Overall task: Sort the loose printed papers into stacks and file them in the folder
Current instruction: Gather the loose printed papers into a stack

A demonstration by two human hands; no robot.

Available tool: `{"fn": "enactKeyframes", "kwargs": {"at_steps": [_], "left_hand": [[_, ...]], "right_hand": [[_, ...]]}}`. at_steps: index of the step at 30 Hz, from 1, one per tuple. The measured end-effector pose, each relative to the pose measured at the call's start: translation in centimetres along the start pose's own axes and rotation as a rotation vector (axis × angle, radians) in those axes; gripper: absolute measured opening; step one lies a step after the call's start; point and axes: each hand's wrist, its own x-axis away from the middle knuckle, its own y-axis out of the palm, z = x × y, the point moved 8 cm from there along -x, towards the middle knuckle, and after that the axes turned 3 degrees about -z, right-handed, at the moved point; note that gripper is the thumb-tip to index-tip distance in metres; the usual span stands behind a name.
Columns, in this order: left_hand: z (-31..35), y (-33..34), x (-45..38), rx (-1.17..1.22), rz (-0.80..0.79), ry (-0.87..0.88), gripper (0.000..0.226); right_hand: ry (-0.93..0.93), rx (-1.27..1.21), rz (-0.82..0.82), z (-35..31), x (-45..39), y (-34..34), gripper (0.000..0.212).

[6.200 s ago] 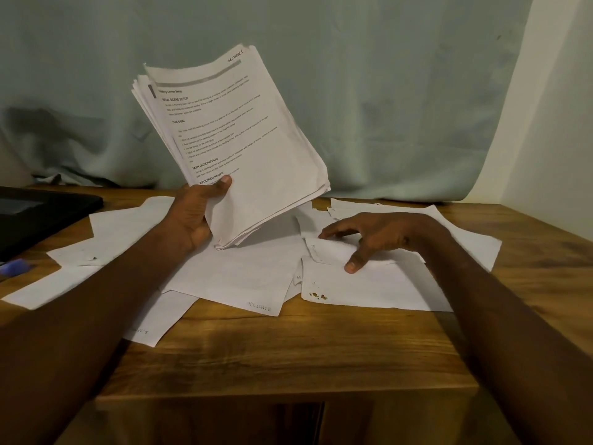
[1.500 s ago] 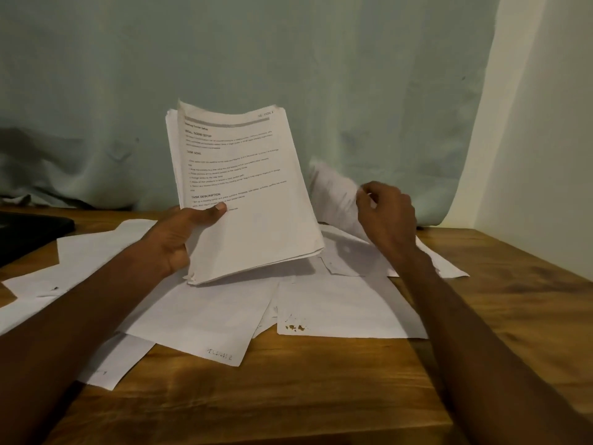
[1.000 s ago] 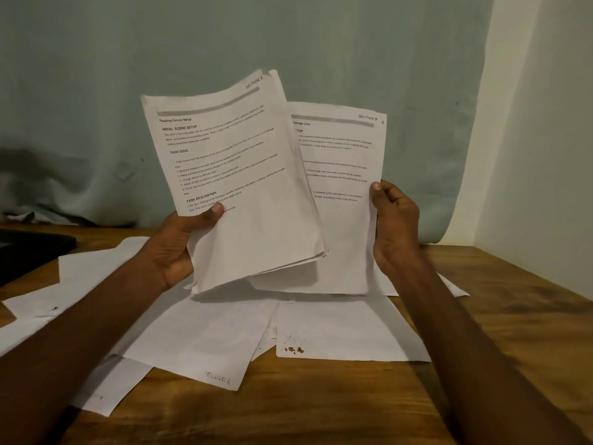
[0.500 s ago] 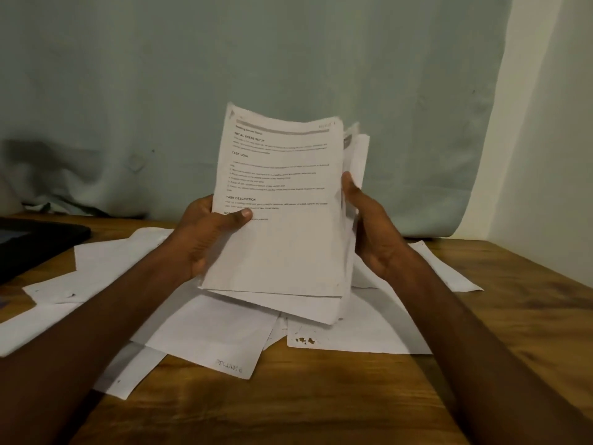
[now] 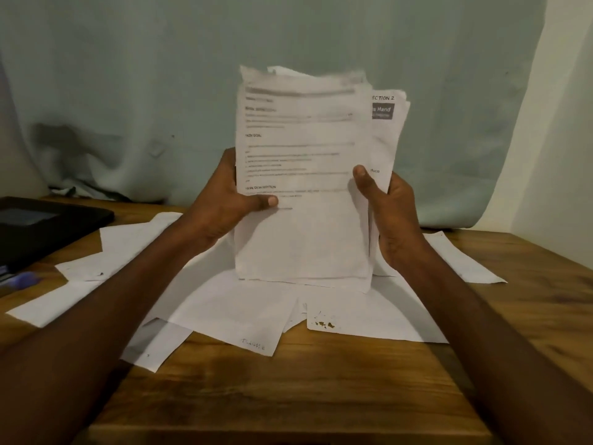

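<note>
I hold a stack of printed papers (image 5: 301, 220) upright above the wooden table (image 5: 288, 390), its bottom edge close to the loose sheets. My left hand (image 5: 221, 210) grips the stack's left edge with the thumb on the front page. My right hand (image 5: 385, 207) grips the right edge, thumb on the front. A sheet headed "SECTION 2" sticks out at the stack's back right. Several loose white sheets (image 5: 244, 313) lie spread on the table beneath. A black folder (image 5: 38, 229) lies at the left edge.
A pale green curtain (image 5: 160, 75) hangs behind the table. A white wall (image 5: 564, 139) stands at the right. A blue pen-like object (image 5: 22, 279) lies beside the folder. One loose sheet (image 5: 324, 324) has brown specks on it.
My right hand picked a sheet off the table and brought it behind the stack. Both hands now grip the stack upright at its sides.
</note>
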Motion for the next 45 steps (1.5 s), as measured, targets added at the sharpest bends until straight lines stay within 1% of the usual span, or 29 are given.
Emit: {"fn": "enactKeyframes", "kwargs": {"at_steps": [1,2,4,6,7,9,11,13,16,18,20,22,25,27,28,30,33,36,40,42,45], "left_hand": [[-0.2,0.0,-0.1,0.035,-0.002,-0.027,0.087],[-0.4,-0.1,-0.1,0.082,0.006,-0.045,0.083],[-0.4,-0.3,-0.1,0.15,0.034,-0.05,0.065],[-0.4,-0.6,0.0,0.159,0.056,-0.041,0.047],[-0.5,-0.6,0.1,0.167,0.064,-0.049,0.041],[-1.2,-0.4,0.2,0.209,0.068,-0.097,0.035],[-1.9,0.3,0.4,0.285,0.025,-0.156,0.033],[-2.7,1.2,0.7,0.31,-0.071,-0.214,0.038],[-4.2,2.1,1.5,0.187,-0.223,-0.334,0.046],[-5.0,2.3,1.7,0.099,-0.257,-0.364,0.04],[-5.3,2.2,1.7,0.054,-0.254,-0.363,0.033],[-5.4,2.3,1.7,0.03,-0.276,-0.371,0.035],[-5.8,3.4,2.5,0.077,-0.427,-0.455,0.036],[-5.8,4.1,3.1,0.072,-0.507,-0.489,0.032],[-5.7,4.2,3.1,0.048,-0.512,-0.487,0.031],[-5.8,3.6,2.8,-0.006,-0.464,-0.471,0.032],[-6.0,1.9,2.1,-0.026,-0.332,-0.469,0.034],[-6.1,0.7,1.6,-0.005,-0.246,-0.466,0.033],[-6.3,0.4,1.2,0.038,-0.21,-0.456,0.035],[-6.4,0.2,1.1,0.078,-0.177,-0.457,0.031],[-6.7,-0.4,1.0,0.177,-0.125,-0.482,0.029]], "right_hand": [[-0.005,-0.015,0.016,0.0,0.0,-0.2,0.02],[0.0,-0.038,0.019,0.0,-0.1,-0.4,0.022],[0.031,-0.075,-0.042,0.4,-0.5,-0.2,0.03],[0.075,-0.097,-0.129,0.7,-0.6,0.3,0.04],[0.101,-0.105,-0.154,1.0,-0.6,0.4,0.042],[0.163,-0.097,-0.192,1.6,-0.4,0.5,0.042],[0.218,-0.055,-0.215,2.5,-0.3,0.5,0.043],[0.229,-0.078,-0.161,3.2,-0.3,0.0,0.041],[0.177,-0.216,0.011,3.0,-0.5,-1.2,0.037],[0.138,-0.278,0.077,2.8,-0.9,-2.1,0.037],[0.124,-0.298,0.106,3.1,-1.2,-2.7,0.036],[0.127,-0.277,0.137,3.3,-1.2,-2.8,0.032],[0.128,-0.267,0.195,3.7,-1.0,-3.1,0.025],[0.125,-0.261,0.219,3.7,-1.1,-3.5,0.028],[0.121,-0.249,0.22,3.6,-1.1,-3.6,0.032],[0.11,-0.176,0.188,3.2,-1.1,-3.5,0.035],[0.076,-0.041,0.2,2.5,-1.0,-3.9,0.022],[0.077,-0.046,0.239,2.6,-1.1,-4.6,0.021],[0.112,-0.06,0.223,3.1,-1.2,-4.9,0.021],[0.128,-0.057,0.172,3.4,-1.2,-4.7,0.03],[0.15,-0.064,0.072,3.9,-1.3,-4.2,0.053]]}}
